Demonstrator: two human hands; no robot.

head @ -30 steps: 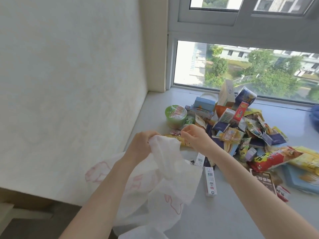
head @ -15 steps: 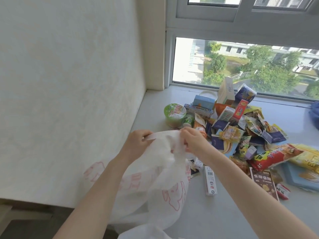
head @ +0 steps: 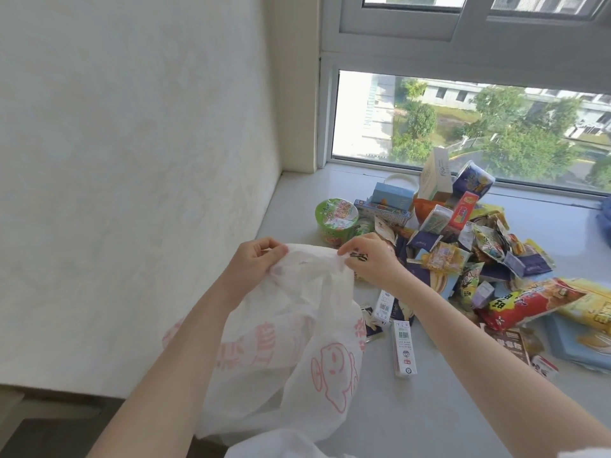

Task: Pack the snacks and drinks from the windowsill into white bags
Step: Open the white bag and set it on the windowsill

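With my left hand (head: 253, 262) and right hand (head: 370, 261) pinching the white bag (head: 291, 342) at its top edge beside the snack pile (head: 463, 256) on the windowsill (head: 446, 408), I fear the thin film slips from my fingers before the mouth opens.

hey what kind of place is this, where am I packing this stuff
Probably a room in an upper-floor flat or dorm: a wide windowsill under a window looking down on trees and buildings, a plain white wall, and a snack pile.

hidden: lower snack pile (head: 439, 259) under top packets; cut off: blue object (head: 604, 216) at right edge; tiny print unreadable
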